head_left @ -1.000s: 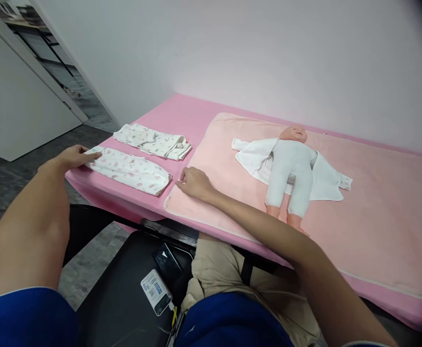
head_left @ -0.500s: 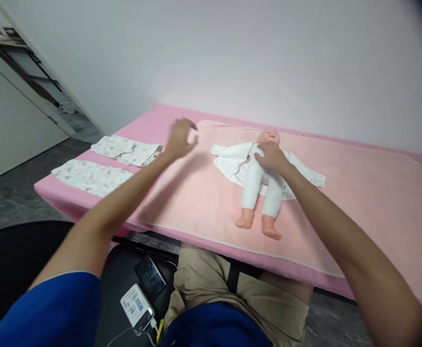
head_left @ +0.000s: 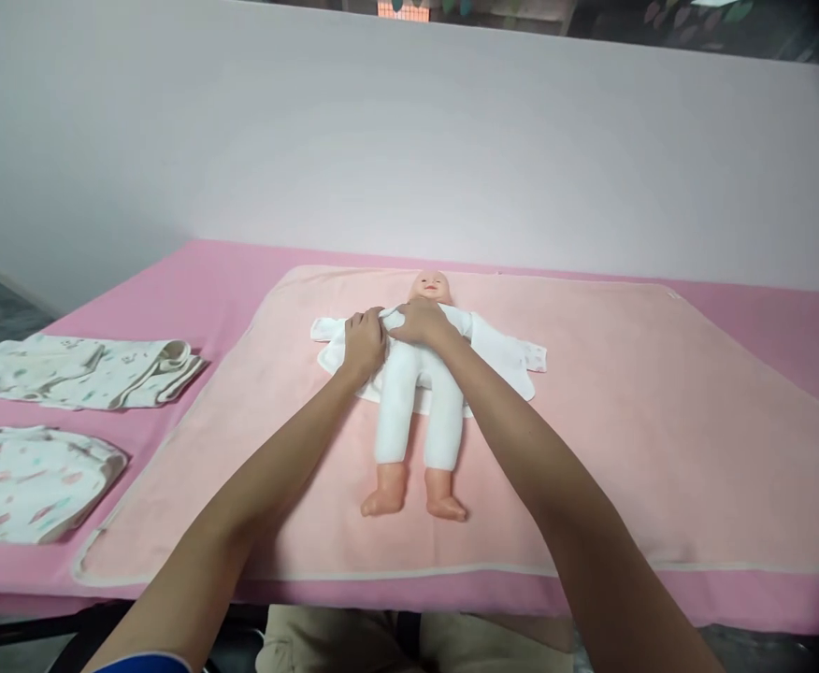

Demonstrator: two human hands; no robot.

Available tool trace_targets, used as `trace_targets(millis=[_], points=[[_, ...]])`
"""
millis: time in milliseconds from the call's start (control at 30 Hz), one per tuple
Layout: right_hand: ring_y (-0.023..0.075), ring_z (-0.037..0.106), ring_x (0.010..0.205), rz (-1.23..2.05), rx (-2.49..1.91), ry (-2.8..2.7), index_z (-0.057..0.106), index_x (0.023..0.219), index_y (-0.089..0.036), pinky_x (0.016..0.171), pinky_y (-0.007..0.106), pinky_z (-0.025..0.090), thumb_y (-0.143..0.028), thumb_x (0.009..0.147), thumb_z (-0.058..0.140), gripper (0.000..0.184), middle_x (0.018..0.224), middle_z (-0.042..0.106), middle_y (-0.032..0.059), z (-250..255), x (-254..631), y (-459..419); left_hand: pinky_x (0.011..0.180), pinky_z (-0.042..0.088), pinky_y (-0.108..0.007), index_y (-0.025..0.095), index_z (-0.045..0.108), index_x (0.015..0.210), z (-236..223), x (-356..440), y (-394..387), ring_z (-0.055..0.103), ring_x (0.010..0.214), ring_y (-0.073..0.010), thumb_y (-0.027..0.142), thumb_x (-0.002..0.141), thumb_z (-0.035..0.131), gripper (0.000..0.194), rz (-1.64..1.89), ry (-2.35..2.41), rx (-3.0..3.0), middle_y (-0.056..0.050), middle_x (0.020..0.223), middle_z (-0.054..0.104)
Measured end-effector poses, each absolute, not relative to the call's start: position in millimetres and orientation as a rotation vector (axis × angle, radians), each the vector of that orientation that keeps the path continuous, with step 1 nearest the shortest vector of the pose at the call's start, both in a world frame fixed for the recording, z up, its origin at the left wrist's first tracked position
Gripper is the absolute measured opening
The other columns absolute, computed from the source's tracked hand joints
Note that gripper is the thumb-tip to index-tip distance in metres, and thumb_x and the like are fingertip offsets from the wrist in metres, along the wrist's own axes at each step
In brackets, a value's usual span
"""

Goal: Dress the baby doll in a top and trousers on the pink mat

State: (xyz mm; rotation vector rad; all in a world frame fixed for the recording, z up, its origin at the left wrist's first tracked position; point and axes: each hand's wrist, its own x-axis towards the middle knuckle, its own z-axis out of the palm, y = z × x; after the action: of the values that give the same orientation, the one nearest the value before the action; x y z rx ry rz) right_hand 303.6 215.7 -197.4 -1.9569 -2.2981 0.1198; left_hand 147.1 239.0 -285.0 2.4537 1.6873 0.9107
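Converging hands: one second ago both lay at the left end, by the folded garments; now both meet at the chest of the baby doll (head_left: 413, 358), so handling centres on the doll and its clothing.
Left hand (head_left: 365, 341): fingers bent close together over the white jacket (head_left: 504, 357), beside the doll's shoulder; whether they pinch the cloth cannot be told.
Right hand (head_left: 422, 322): rests across the upper chest, thumb apart from the fingers; any grip on fabric is hidden.
Doll: on its back on the peach blanket (head_left: 634, 421), head toward the wall (head_left: 494, 159), legs in white, feet bare.
Jacket: spread beneath the doll, sleeves stretched out to either side.
Folded garments (head_left: 79, 374): two patterned bundles on the pink sheet (head_left: 164, 290), now apart from both hands.
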Motion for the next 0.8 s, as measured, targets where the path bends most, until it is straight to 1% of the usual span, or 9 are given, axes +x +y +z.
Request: trace_targets(millis=[67, 133, 233, 300, 400, 500, 567, 633, 800], points=[[0.0322, 0.071, 0.121, 0.119, -2.045, -2.285, 0.079, 0.130, -0.016, 0.108, 0.040, 0.050, -0.033, 0.087, 0.076, 0.047, 0.126, 0.079, 0.0167, -196.9, 290.1, 226.9, 0.110, 0.042, -0.049, 0.016, 0.058, 0.146, -283.7, 143.8, 240.0, 0.062, 0.121, -0.0363, 0.018, 0.106, 0.036, 0.046, 0.902, 1.690, 2.441, -0.016, 0.124, 0.075], [0.0359, 0.068, 0.125, 0.075, -2.116, -2.244, 0.079, 0.127, -0.013, 0.114, 0.047, 0.044, -0.028, 0.085, 0.076, 0.044, 0.127, 0.078, 0.0203, -200.3, 276.4, 234.1, 0.108, 0.042, -0.049, 0.017, 0.059, 0.144, -281.7, 141.7, 240.0, 0.064, 0.117, -0.0363, 0.017, 0.105, 0.037, 0.044, 0.890, 1.699, 2.429, -0.015, 0.115, 0.077], [0.0404, 0.060, 0.136, -0.017, -2.137, -2.179, 0.075, 0.130, -0.011, 0.118, 0.054, 0.037, -0.024, 0.089, 0.072, 0.044, 0.136, 0.073, 0.0248, -208.8, 264.9, 235.8, 0.108, 0.041, -0.050, 0.019, 0.059, 0.143, -279.7, 139.4, 240.4, 0.065, 0.119, -0.0367, 0.016, 0.105, 0.038, 0.043, 0.874, 1.720, 2.405, -0.014, 0.115, 0.077], [0.0406, 0.059, 0.137, -0.044, -2.099, -2.156, 0.073, 0.133, -0.010, 0.116, 0.054, 0.038, -0.024, 0.089, 0.072, 0.046, 0.138, 0.071, 0.0256, -213.3, 267.9, 233.4, 0.108, 0.042, -0.050, 0.019, 0.059, 0.142, -279.6, 137.8, 241.2, 0.065, 0.121, -0.0373, 0.017, 0.105, 0.038, 0.042, 0.888, 1.728, 2.375, -0.015, 0.116, 0.077], [0.0365, 0.065, 0.126, -0.014, -2.020, -2.155, 0.073, 0.129, -0.011, 0.108, 0.046, 0.047, -0.025, 0.084, 0.076, 0.047, 0.130, 0.074, 0.0223, -215.5, 287.7, 229.3, 0.106, 0.044, -0.050, 0.019, 0.060, 0.138, -280.2, 135.2, 243.1, 0.066, 0.117, -0.0372, 0.018, 0.106, 0.037, 0.040, 0.948, 1.715, 2.303, -0.014, 0.112, 0.077], [0.0317, 0.068, 0.120, 0.083, -1.885, -2.065, 0.073, 0.127, -0.012, 0.103, 0.040, 0.052, -0.030, 0.082, 0.078, 0.048, 0.129, 0.075, 0.0171, -214.7, 317.6, 224.6, 0.100, 0.048, -0.048, 0.021, 0.060, 0.136, -281.8, 132.0, 246.0, 0.069, 0.108, -0.0362, 0.019, 0.107, 0.037, 0.037, 1.005, 1.705, 2.172, -0.014, 0.108, 0.076], [0.0312, 0.068, 0.120, 0.185, -1.747, -1.875, 0.074, 0.123, -0.014, 0.106, 0.042, 0.052, -0.031, 0.077, 0.079, 0.050, 0.129, 0.076, 0.0146, -214.4, 339.1, 219.2, 0.095, 0.050, -0.046, 0.022, 0.060, 0.135, -283.8, 129.7, 248.5, 0.070, 0.106, -0.0355, 0.022, 0.108, 0.036, 0.036, 1.045, 1.700, 2.057, -0.014, 0.108, 0.074], [0.0316, 0.068, 0.120, 0.279, -1.616, -1.652, 0.075, 0.119, -0.016, 0.109, 0.045, 0.051, -0.032, 0.071, 0.080, 0.051, 0.128, 0.077, 0.0122, -214.1, 360.1, 211.5, 0.093, 0.052, -0.045, 0.023, 0.061, 0.135, -286.3, 128.0, 251.3, 0.070, 0.107, -0.0353, 0.025, 0.110, 0.034, 0.036, 1.080, 1.688, 1.975, -0.015, 0.109, 0.073], [0.0287, 0.067, 0.111, 0.427, -1.481, -1.426, 0.074, 0.112, -0.021, 0.105, 0.045, 0.051, -0.040, 0.071, 0.075, 0.045, 0.119, 0.077, 0.0050, -211.1, 395.4, 193.9, 0.106, 0.050, -0.050, 0.024, 0.065, 0.132, -290.7, 129.2, 256.3, 0.066, 0.120, -0.0372, 0.026, 0.109, 0.037, 0.036, 1.103, 1.642, 1.944, -0.017, 0.112, 0.070]])
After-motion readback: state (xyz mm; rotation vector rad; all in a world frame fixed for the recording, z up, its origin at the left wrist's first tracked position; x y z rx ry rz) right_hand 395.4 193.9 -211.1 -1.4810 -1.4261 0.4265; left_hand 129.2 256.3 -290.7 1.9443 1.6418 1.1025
